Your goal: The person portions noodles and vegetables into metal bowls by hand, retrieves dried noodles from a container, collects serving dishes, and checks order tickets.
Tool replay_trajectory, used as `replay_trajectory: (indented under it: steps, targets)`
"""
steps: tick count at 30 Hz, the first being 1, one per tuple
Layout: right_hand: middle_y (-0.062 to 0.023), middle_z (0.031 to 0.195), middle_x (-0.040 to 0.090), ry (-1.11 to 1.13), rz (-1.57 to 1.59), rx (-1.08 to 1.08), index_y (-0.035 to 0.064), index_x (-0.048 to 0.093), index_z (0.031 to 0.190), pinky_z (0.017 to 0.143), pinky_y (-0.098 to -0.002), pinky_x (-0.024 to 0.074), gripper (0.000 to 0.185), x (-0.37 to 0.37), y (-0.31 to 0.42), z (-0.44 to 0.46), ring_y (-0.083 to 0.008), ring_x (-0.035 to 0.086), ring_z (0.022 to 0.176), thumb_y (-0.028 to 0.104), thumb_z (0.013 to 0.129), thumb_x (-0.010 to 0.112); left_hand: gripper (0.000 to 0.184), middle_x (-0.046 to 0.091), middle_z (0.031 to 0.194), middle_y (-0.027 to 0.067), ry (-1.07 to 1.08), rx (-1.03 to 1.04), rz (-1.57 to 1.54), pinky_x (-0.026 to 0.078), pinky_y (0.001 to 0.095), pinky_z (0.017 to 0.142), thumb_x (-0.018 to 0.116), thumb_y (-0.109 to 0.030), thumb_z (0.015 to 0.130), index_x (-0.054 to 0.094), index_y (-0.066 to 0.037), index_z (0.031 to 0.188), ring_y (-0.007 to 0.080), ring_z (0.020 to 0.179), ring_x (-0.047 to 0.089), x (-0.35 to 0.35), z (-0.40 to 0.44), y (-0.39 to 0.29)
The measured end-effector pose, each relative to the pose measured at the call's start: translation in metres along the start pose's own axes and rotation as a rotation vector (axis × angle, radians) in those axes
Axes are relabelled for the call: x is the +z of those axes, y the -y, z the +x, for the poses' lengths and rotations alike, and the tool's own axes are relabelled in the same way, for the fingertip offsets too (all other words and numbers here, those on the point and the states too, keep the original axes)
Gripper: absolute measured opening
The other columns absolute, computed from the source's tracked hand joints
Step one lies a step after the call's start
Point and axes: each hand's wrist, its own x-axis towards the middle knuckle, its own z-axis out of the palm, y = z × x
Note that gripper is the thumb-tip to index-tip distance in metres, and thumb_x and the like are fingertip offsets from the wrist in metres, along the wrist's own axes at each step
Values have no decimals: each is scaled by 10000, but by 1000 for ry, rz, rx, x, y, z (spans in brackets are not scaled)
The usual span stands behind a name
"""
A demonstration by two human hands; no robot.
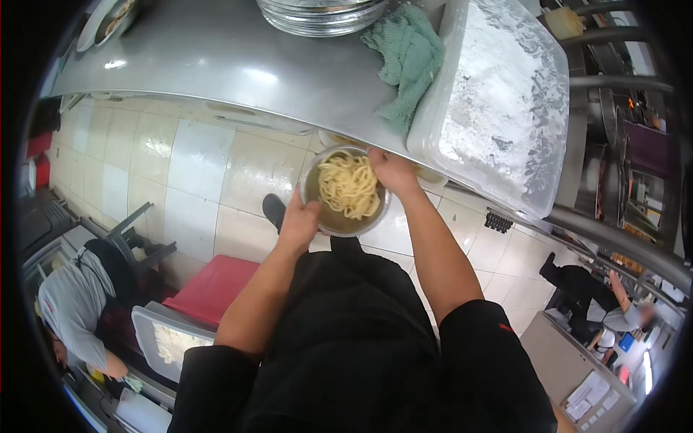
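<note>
A round metal bowl (323, 209) holds a heap of thick pale noodles (348, 186). It is held in front of my body, just off the near edge of the steel counter (216, 43). My left hand (299, 222) grips the bowl's left side, thumb over the rim. On the upper right rim, my right hand (393, 170) is closed around the edge, close to the counter; some of its fingers are hidden beneath or behind the bowl.
A large plastic tub of white powder (498, 94) stands on the counter beside a green cloth (408, 58) and stacked metal plates (325, 18). Co-workers are at the left (79, 303) and far right (592, 296). A red lid (216, 289) and a tub (155, 339) lie at lower left.
</note>
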Motion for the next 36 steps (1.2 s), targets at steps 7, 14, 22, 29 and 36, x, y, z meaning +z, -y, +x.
replay_trajectory:
  steps: [7, 14, 22, 29, 36]
  targets:
    - [-178, 1232, 582, -168, 604, 172, -45, 496, 1262, 936, -370, 470, 419, 14, -19, -3, -274, 588, 1073, 231, 947, 518, 552, 586, 1207, 236, -42, 206, 247, 417, 360, 985, 461, -102, 848, 395, 19, 1383, 318, 1159, 553, -5, 21, -1]
    - [-181, 1285, 559, -29, 1310, 435, 40, 491, 1302, 963, -425, 491, 384, -5, -32, 35, -320, 586, 1124, 237, 972, 478, 474, 618, 1167, 176, 52, 269, 163, 417, 345, 976, 475, -100, 872, 459, -10, 1337, 267, 1123, 567, -2, 26, -27]
    - [-194, 1250, 580, -411, 475, 108, 40, 531, 1264, 961, -434, 471, 376, -42, -113, 83, -347, 583, 1114, 259, 961, 492, 429, 609, 1179, 112, 12, 132, 21, 427, 314, 964, 499, -100, 909, 477, 1, 1325, 186, 1101, 553, -53, -2, 1]
    - [-206, 1219, 598, -323, -303, -54, 40, 565, 1232, 960, -442, 454, 373, -19, -131, 104, -371, 581, 1105, 278, 951, 505, 461, 614, 1170, 115, -73, 162, 172, 429, 308, 964, 475, -41, 874, 469, -1, 1333, 193, 1108, 558, -80, -26, -20]
    - [-217, 1189, 616, -352, -393, -158, 41, 600, 1200, 958, -450, 437, 373, -27, -133, 93, -395, 578, 1096, 297, 941, 518, 508, 590, 1203, 131, -333, 158, -197, 475, 304, 908, 459, 16, 842, 442, 6, 1350, 209, 1082, 584, -105, -70, -50]
